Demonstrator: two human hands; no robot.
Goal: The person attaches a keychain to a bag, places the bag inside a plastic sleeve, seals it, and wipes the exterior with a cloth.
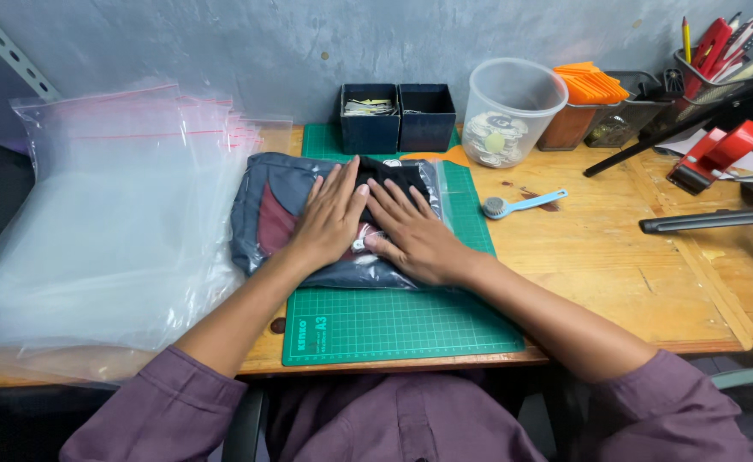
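Wooden table (616,274), stack of clear zip bags (111,231) at left, green cutting mat (394,329), bagged dark garment (261,214) lying on it with long axis left-right, directly beneath left hand (329,218) and right hand (415,235), both spread flat, pressing side by side, gripping nothing

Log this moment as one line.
left hand: flat on bagged garment | right hand: flat on it | garment on green mat | bag stack left

Hands: two, left hand (332,214) and right hand (411,233). One bagged garment (265,218), one green cutting mat (394,325), two dark boxes (398,120), one clear tub (509,107), one blue brush (522,205). Plastic bags (111,231) stacked (count unclear).
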